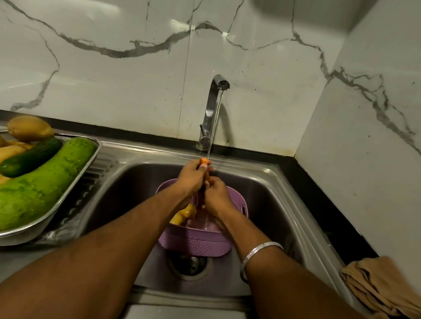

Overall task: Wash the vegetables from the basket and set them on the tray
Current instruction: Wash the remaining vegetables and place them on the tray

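Observation:
Both hands hold an orange carrot (204, 161) under the running water over the sink. My left hand (193, 177) grips its upper part, so only the tip shows above my fingers. My right hand (216, 195) grips its lower part. Below them a purple basket (194, 244) sits in the steel sink (273, 192) with yellow vegetables (184, 214) inside. On the left, a steel tray (75, 188) holds a large green gourd (30, 188), a dark cucumber (30, 157) and several potatoes (30, 128).
A chrome faucet (211, 112) stands at the back of the sink with a thin stream running. A tan cloth (387, 302) lies on the dark counter at the right. The drain (188, 263) is just in front of the basket. Marble walls close in the back and right.

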{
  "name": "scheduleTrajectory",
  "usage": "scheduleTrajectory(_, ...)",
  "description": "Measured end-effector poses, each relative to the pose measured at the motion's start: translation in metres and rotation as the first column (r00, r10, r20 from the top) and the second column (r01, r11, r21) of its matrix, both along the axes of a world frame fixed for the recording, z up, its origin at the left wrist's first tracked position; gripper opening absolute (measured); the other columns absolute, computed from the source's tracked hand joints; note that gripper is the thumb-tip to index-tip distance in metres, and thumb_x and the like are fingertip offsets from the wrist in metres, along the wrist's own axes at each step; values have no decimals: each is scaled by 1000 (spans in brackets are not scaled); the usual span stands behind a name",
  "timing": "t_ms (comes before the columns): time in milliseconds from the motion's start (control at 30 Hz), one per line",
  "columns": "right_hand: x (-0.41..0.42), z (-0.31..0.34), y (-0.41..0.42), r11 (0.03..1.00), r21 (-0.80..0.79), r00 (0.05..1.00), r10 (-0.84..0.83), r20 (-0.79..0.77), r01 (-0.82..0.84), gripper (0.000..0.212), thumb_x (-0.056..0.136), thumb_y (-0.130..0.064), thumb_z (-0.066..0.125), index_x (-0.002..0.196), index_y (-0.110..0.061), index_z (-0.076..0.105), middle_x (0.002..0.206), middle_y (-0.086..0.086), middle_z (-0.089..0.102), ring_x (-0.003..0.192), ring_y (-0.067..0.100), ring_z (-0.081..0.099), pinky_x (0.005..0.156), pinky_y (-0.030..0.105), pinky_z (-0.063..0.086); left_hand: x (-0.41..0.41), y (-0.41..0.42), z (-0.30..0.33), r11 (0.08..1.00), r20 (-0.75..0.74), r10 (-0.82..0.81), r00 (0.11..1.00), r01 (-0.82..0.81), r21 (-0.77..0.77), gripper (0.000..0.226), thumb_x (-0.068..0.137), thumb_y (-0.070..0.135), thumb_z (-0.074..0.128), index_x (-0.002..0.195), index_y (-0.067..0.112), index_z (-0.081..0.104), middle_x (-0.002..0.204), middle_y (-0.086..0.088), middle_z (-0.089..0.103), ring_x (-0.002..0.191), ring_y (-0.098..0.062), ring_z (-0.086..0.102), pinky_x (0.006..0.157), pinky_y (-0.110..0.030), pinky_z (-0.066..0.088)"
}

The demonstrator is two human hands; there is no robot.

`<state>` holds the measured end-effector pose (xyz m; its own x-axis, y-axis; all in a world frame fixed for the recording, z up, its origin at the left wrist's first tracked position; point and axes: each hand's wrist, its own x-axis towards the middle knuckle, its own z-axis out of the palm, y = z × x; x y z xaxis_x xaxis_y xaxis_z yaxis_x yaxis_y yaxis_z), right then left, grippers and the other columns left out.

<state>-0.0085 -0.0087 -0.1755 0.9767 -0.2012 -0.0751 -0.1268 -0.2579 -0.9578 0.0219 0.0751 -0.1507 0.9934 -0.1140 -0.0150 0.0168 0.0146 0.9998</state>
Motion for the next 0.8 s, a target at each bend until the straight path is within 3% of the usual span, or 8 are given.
scheduleTrajectory(67, 2, 0, 5, 998, 30, 998, -54, -10, 54, 33, 109, -31, 38, 127, -13, 59, 107, 10, 69, 93, 23, 65, 79, 39, 55, 3, 4, -1, 1000, 22, 9, 1000, -9, 4, 26, 109, 19, 40, 123, 13, 61, 121, -6, 69, 115, -21, 64, 102, -39, 52)
scheduleTrajectory(133, 2, 5, 13, 977, 178, 992, -112, -55, 120, 41, 108, -42, 38, 117, -12, 66, 99, 11, 72, 82, 23, 65, 65, 33, 52, 5, 6, 1, 998, 26, -10, 1000, 11, -57, 25, 109, 20, 40, 117, 14, 62, 117, -5, 72, 113, -20, 66, 95, -37, 55)
scheduleTrajectory(267, 4, 13, 20, 889, 382, 967, -227, -111, 253, 55, 99, -63, 44, 79, -17, 66, 54, -2, 52, 45, 13, 44, 42, 24, 32, -1, 9, 10, 975, 108, -110, 988, 129, -184, 26, 108, 19, 41, 123, 8, 60, 108, -4, 75, 103, -16, 72, 80, -30, 57)
scheduleTrajectory(367, 4, 16, 8, 759, 622, 977, -91, -195, 195, 49, 99, -59, 49, 70, -22, 60, 49, -4, 42, 37, 7, 31, 35, 17, 23, -4, 5, 8, 967, 140, -178, 974, 199, -159, 25, 107, 19, 45, 125, 9, 60, 111, -3, 76, 104, -14, 71, 86, -29, 57)
scheduleTrajectory(467, -2, 21, -1, 651, 744, 964, 67, -256, 152, 41, 102, -44, 49, 70, -21, 56, 53, -5, 40, 37, 4, 28, 32, 17, 22, -3, 6, 3, 967, 165, -181, 970, 206, -151, 24, 106, 18, 48, 125, 7, 59, 119, 1, 74, 102, -12, 69, 75, -25, 58)
scheduleTrajectory(600, 1, 18, 5, 894, 412, 980, -120, -156, 175, 36, 104, -42, 46, 88, -16, 65, 73, 3, 58, 67, 17, 56, 62, 31, 50, 5, 14, -2, 989, 212, -41, 977, 69, -130, 16, 100, 8, 58, 114, 10, 65, 117, -6, 73, 110, -17, 69, 94, -34, 57)
scheduleTrajectory(700, 7, 13, 10, 985, 116, 992, -128, 2, 127, 29, 102, -37, 44, 115, -18, 63, 102, 7, 68, 101, 26, 65, 86, 42, 53, 11, 14, -10, 996, 182, 85, 980, -80, -32, 14, 100, 12, 58, 113, 12, 65, 112, -8, 71, 104, -18, 68, 94, -40, 58)
scheduleTrajectory(800, 4, 13, 8, 996, -38, 994, -74, 82, 77, 30, 107, -27, 42, 126, -13, 61, 116, 10, 68, 100, 22, 62, 78, 33, 49, 15, 18, -15, 995, 134, 97, 986, -98, 1, 15, 103, 16, 50, 112, 13, 61, 109, -12, 67, 101, -23, 68, 92, -45, 59)
